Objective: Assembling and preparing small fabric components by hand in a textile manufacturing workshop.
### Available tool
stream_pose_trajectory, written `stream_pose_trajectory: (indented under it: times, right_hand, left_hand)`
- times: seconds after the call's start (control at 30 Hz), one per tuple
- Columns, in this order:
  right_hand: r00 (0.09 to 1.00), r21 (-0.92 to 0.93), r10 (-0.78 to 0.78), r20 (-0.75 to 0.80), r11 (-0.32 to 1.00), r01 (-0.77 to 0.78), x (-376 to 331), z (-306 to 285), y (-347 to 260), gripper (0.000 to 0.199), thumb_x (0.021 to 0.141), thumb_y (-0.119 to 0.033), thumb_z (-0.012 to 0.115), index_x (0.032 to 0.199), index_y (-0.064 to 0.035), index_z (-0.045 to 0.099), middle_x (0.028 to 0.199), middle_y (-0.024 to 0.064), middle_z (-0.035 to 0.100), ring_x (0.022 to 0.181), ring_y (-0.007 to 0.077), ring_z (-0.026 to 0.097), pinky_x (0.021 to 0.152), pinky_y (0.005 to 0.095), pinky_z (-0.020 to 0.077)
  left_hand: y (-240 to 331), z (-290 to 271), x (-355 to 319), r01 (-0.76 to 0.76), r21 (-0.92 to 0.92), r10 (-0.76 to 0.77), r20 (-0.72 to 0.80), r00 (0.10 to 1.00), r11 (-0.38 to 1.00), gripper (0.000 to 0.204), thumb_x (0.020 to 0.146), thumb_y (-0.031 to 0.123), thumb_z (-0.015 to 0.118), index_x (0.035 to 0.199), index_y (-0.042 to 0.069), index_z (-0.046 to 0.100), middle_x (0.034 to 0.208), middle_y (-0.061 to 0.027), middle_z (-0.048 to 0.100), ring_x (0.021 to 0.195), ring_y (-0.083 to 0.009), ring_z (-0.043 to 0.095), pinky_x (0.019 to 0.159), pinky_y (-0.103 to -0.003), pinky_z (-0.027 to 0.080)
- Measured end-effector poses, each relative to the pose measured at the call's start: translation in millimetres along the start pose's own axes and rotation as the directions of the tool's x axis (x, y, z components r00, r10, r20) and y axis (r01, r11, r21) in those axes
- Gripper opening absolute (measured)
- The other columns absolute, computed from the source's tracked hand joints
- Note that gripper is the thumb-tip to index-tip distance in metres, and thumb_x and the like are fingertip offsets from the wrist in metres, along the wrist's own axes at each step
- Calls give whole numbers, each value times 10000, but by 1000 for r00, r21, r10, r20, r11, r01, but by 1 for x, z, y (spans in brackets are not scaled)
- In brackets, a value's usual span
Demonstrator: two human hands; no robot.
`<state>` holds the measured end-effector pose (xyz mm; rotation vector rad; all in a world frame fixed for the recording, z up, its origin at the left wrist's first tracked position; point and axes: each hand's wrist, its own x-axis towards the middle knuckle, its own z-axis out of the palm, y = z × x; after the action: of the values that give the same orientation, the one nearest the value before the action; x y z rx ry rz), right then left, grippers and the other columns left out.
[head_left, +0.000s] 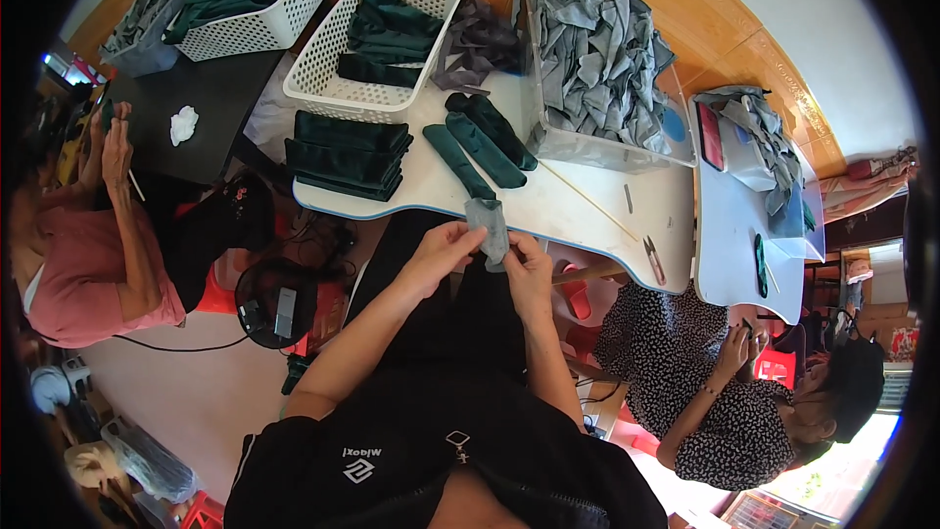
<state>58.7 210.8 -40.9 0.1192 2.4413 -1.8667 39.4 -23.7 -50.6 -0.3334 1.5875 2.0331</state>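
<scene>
Left hand (446, 253) and right hand (530, 276) both pinch the grey cloth (485, 223) at the table's (553, 211) front edge, presumably keeping it spread. Green strips (486, 150) lie just beyond, likely for easy reach; folded green stack (348, 152) sits left, seemingly kept tidy.

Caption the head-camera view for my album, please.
Left hand and right hand hold limp grey cloth at a white, blue-edged table bearing a folded dark-green fabric stack.
</scene>
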Motion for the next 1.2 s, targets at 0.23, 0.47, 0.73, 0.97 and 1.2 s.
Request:
stream_pose_trajectory:
  times: [0.23,0.47,0.73,0.97,1.2]
  right_hand:
    - [986,16,161,35,987,-161,-7,1,8,227,1243,54,804,1416,-10,937,1206,-54,839,1018,63,691,930,263,567]
    - [993,142,92,75,985,-102,-2,-9,9,301,1224,0,840,1503,-5,952,1401,68,900,1196,140,822,1075,325,656]
    - [991,202,134,31,970,-137,-8,-12,-7,283,1202,-15,885,1475,28,945,1360,60,891,1202,131,826,1067,322,652]
    - [967,81,255,4,964,-255,-4,-2,-6,285,1189,-22,877,1460,39,939,1232,38,874,1140,127,808,1021,335,646]
    - [983,32,-31,-180,999,38,-5,18,33,361,1142,10,867,1495,20,938,1220,110,867,1122,235,819,1053,396,646]
  left_hand:
    - [-9,28,-2,76,-483,-43,78,996,872,383,1246,245,1032,1547,48,901,1446,-76,938,1228,-194,911,1114,-431,744]
    - [-7,51,-24,232,-482,-192,132,973,845,378,1276,301,1003,1530,47,884,1419,-96,942,1215,-218,934,1074,-437,803]
    - [18,52,-22,3,-504,-5,-3,1000,864,277,1311,260,943,1460,28,921,1353,-98,972,1190,-213,948,1083,-449,800]
    - [4,58,-23,-42,-445,26,-43,999,894,261,1274,260,995,1411,50,923,1310,-51,946,1146,-163,912,1007,-394,764]
    - [-37,64,-9,121,-498,-112,49,992,859,351,1312,411,957,1374,68,912,1254,-29,899,1100,-104,841,962,-344,684]
